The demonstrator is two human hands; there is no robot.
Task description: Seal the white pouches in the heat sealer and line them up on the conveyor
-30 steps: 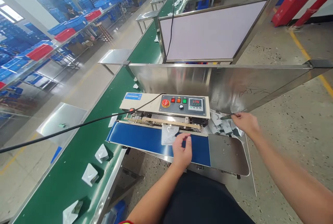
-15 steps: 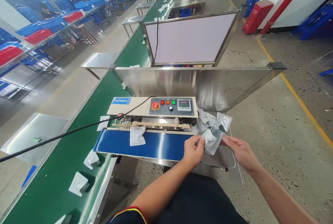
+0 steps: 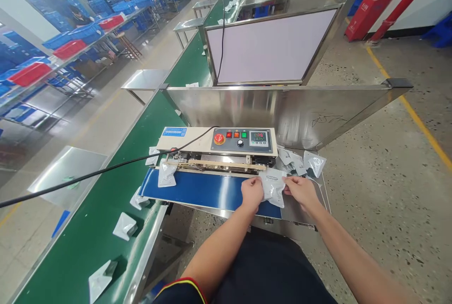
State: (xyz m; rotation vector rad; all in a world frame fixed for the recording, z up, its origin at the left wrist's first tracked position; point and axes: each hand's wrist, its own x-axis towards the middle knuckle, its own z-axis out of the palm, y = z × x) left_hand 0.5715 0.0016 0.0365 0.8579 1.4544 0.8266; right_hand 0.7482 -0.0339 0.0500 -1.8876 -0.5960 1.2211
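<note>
A white pouch [image 3: 272, 185] is stretched between my two hands at the right end of the band sealer [image 3: 190, 139]. Its top edge is up against the sealer's inlet. My left hand [image 3: 252, 193] pinches the pouch's left side, above the blue belt [image 3: 208, 193]. On the other side my right hand [image 3: 301, 191] grips the right edge. Another white pouch [image 3: 167, 173] hangs from the sealer's left end, over the belt. Several more pouches [image 3: 314, 163] lie in a heap behind my right hand on the metal shelf [image 3: 300, 213].
A green conveyor [image 3: 74, 243] carrying several white pouches runs along the left. A black cable [image 3: 106, 172] crosses over it to the sealer. Behind the machine stands a metal panel [image 3: 282, 111], with a white framed board [image 3: 271, 50] beyond. Red bins [image 3: 30, 74] line a far bench.
Both hands have brought the pouch left from beside the heap to the sealer's inlet, spreading its top flat. The pouch in the sealer has travelled left. The view has shifted slightly.
</note>
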